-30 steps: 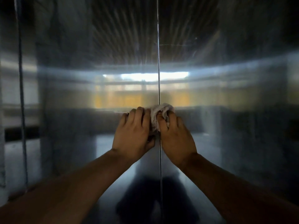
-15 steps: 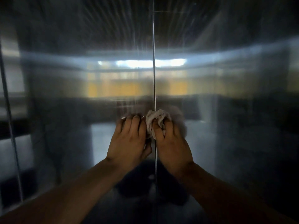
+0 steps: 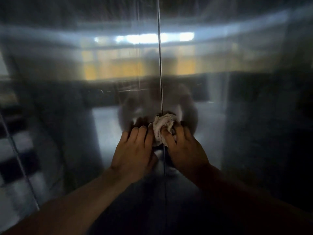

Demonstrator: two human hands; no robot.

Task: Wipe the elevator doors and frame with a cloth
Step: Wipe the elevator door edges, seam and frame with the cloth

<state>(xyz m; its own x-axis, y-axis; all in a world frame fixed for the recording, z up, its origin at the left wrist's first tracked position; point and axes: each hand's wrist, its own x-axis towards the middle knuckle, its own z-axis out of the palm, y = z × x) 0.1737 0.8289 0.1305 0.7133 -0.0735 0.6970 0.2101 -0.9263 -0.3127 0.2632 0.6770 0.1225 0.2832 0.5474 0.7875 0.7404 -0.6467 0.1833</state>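
Crumpled white rag cloth (image 3: 163, 127), soft, light and best gripped by its bunched middle, sits on the centre seam (image 3: 160, 73) of the brushed steel elevator doors (image 3: 237, 116), right hand (image 3: 184, 146) clutching it, left hand (image 3: 135, 150) flat alongside, fingers straight.

The dim, reflective brushed-steel elevator doors (image 3: 220, 133) carry everything here; a crumpled white speckled cloth (image 3: 162, 128) is pressed against them at the thin vertical centre seam (image 3: 160, 65); both hands touch the metal beside that seam.
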